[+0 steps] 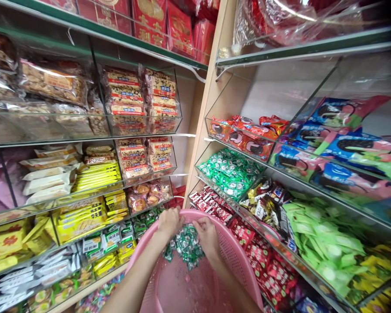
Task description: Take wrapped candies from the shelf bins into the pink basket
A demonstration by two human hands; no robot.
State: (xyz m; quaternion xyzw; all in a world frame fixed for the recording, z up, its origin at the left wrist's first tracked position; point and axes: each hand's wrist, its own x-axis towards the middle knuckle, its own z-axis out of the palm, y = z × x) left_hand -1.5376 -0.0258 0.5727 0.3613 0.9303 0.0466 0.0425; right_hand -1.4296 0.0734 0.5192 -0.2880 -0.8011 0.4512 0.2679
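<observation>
A large pink plastic basket (237, 256) with a perforated wall stands in front of me. Inside, towards its far side, lies a bunch of small green-and-silver wrapped candies (187, 244). My left hand (170, 224) is at the far rim, to the left of the candies, with its fingers curled. My right hand (208, 237) is over the basket to their right, thumb and fingertips pinched together beside them. What lies between the fingers of either hand is too small or hidden to make out. Whether a clear bag surrounds the candies, I cannot tell.
Shelves with glass-fronted bins rise on both sides of a wooden post (203, 117). On the right are green candies (231, 171), red packets (270, 265) and light green packets (322, 234). Yellow packs (81, 217) and wrapped pastries (127, 98) fill bins at left.
</observation>
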